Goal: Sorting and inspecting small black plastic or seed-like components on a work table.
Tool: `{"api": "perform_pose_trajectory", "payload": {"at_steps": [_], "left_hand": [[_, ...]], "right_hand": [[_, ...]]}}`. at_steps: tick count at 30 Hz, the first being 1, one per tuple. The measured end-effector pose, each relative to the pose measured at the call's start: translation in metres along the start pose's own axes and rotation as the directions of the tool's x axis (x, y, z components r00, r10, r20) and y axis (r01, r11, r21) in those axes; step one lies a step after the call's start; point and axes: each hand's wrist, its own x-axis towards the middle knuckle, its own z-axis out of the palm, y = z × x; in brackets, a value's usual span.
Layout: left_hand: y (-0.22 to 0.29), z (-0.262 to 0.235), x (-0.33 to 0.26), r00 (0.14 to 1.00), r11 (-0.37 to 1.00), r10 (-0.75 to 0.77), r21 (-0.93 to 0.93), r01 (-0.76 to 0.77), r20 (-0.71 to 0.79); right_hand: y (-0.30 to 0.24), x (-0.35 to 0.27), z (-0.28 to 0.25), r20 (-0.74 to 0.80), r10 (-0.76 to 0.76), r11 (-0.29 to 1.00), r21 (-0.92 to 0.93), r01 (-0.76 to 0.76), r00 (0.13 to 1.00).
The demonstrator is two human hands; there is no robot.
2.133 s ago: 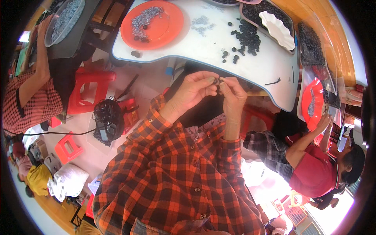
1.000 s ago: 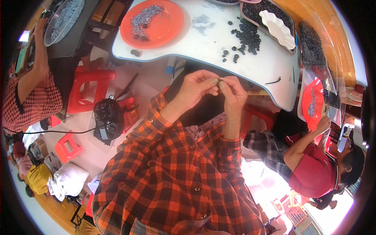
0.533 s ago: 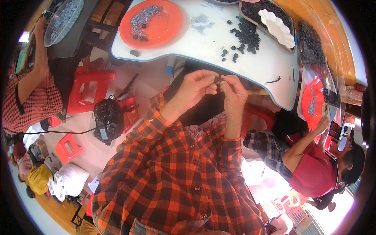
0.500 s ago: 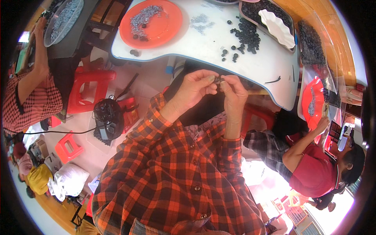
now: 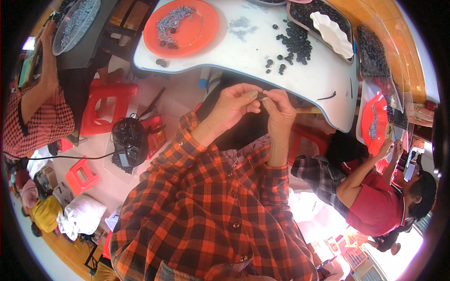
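Above the hands lies a white table with a blue edge [image 5: 323, 79]. It carries one round orange plastic plate [image 5: 197, 37] with grey bits, a loose heap of small black round pieces [image 5: 296, 43] and one white scalloped dish [image 5: 332, 33]. The left hand [image 5: 233, 105] and the right hand [image 5: 280, 108] meet just below the table edge, fingertips pinched together on one small dark piece [image 5: 261, 96]. Two other people sit at the sides.

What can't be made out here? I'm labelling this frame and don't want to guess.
Head view only:
- The small dark piece pinched between left hand and right hand: too small, mostly hidden by fingertips.
- Grey bits on the orange plate: too small to identify.
- Black tray: cut off by the top edge.
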Motion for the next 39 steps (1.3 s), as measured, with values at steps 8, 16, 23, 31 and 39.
{"api": "perform_pose_trajectory", "payload": {"at_steps": [8,16,23,31,39], "left_hand": [[-0.001,0.001,-0.001,1.000,0.999,0.023,0.045,-0.022,-0.010],[0.000,0.008,-0.002,0.997,0.997,0.050,0.065,-0.046,-0.064],[0.000,0.002,-0.002,0.999,0.992,0.022,0.125,-0.017,-0.041],[0.002,0.010,-0.005,0.987,0.960,0.107,0.271,-0.070,-0.124],[0.002,0.008,-0.005,0.982,0.941,0.124,0.331,-0.070,-0.144]], "right_hand": [[-0.005,0.000,0.002,0.008,-0.034,0.998,-0.058,0.034,0.999],[-0.008,0.000,0.003,0.005,-0.048,0.990,-0.130,0.048,0.999],[-0.013,0.000,0.004,0.014,-0.079,0.985,-0.156,0.080,0.997],[-0.016,0.001,0.005,0.063,-0.151,0.947,-0.278,0.162,0.987],[-0.027,0.000,0.013,0.113,-0.224,0.848,-0.467,0.250,0.968]]}}
